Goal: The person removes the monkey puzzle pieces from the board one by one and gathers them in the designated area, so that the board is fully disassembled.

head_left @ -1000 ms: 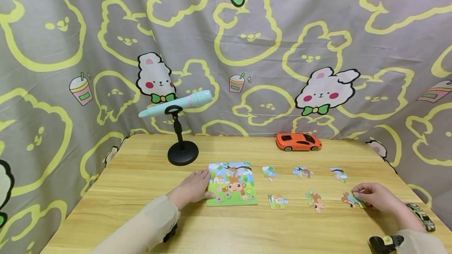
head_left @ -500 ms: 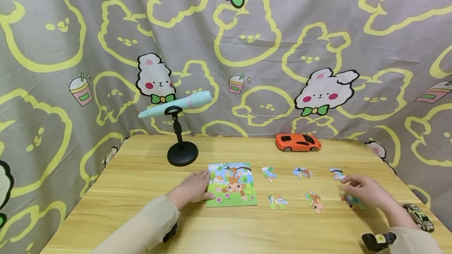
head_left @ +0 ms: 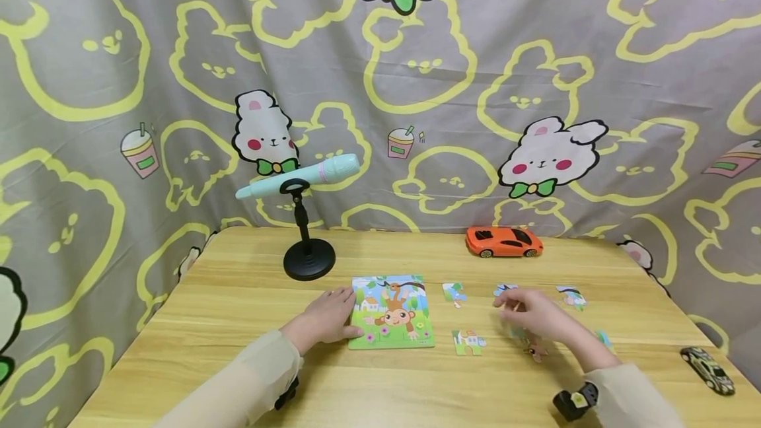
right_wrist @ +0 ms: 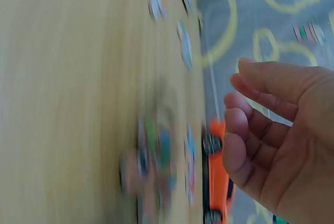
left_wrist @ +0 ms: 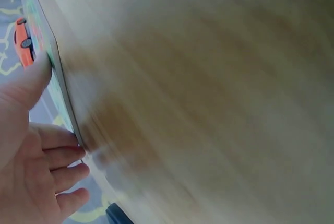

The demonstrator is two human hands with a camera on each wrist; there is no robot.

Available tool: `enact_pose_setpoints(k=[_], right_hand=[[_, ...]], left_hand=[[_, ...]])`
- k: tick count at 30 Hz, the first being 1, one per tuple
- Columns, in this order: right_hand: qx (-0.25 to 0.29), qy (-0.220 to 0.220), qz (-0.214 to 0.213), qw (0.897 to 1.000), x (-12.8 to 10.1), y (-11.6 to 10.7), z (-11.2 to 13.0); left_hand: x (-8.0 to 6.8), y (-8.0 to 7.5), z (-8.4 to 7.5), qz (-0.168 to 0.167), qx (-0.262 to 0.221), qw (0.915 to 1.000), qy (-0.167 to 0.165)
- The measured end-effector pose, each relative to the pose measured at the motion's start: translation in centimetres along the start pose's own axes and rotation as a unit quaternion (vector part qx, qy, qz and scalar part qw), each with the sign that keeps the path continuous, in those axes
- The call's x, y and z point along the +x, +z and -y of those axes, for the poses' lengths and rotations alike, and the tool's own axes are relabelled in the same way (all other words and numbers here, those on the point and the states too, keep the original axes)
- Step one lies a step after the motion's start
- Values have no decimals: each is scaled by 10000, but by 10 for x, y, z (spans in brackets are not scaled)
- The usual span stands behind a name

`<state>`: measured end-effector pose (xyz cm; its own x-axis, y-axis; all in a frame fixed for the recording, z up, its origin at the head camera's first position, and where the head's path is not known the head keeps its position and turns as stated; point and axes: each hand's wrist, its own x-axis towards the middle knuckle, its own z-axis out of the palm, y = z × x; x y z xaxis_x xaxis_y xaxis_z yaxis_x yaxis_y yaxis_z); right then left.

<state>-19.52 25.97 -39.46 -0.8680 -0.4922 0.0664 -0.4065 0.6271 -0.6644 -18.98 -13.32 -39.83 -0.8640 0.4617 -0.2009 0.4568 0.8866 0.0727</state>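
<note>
L hand (head_left: 326,320) lay flat on the bench (head_left: 238,322), fingers (left_wrist: 57,156) straight, tips against the left edge of the puzzle board (head_left: 390,311), steadying it. R hand (head_left: 532,314) hovered low over the loose pieces right of the board, above the middle pair; its fingers (right_wrist: 250,125) hung loosely curled and, per the wrist view, held nothing. One piece w/ a house (head_left: 468,341) lay just right of the board's near corner, another (head_left: 454,292) behind it; a third (head_left: 573,296) sat further right, and one more peeked out (head_left: 537,350) under the R hand. Orange toy car (head_left: 503,242) sat at the back of the bench, a dark toy car (head_left: 707,370) near the right front edge, a mic on a stand (head_left: 299,180) back left.

Judgement: the step looked like picking the next piece. To do it well, come down w/ thumb + forefinger on opposite edges, lift clean w/o nudging neighbours, and keep L hand pressed on the board so it doesn't slide when a piece gets seated. R-wrist view was blurred, so exact piece below can't be told.
</note>
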Motion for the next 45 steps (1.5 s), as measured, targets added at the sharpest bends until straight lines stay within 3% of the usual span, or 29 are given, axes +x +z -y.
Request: enact_pose_setpoints(k=[6, 10, 18, 32, 37, 45], right_hand=[[-85, -582, 240, 9980, 23, 24, 19], [-70, -745, 458, 9961, 38, 38, 33], [-240, -822, 863, 9926, 64, 65, 60], [366, -891, 1249, 9875, 102, 112, 89], [-101, -1153, 1220, 9858, 113, 124, 95], [-617, -945, 1206, 9863, 119, 133, 106]], left_hand=[[1, 0, 4, 40, 48, 9999, 93], [2, 2, 5, 73, 113, 9998, 150], [3, 3, 8, 190, 270, 9992, 214], [1, 2, 7, 188, 339, 9989, 281], [1, 2, 6, 198, 454, 9985, 250], [1, 3, 5, 188, 546, 9981, 234]])
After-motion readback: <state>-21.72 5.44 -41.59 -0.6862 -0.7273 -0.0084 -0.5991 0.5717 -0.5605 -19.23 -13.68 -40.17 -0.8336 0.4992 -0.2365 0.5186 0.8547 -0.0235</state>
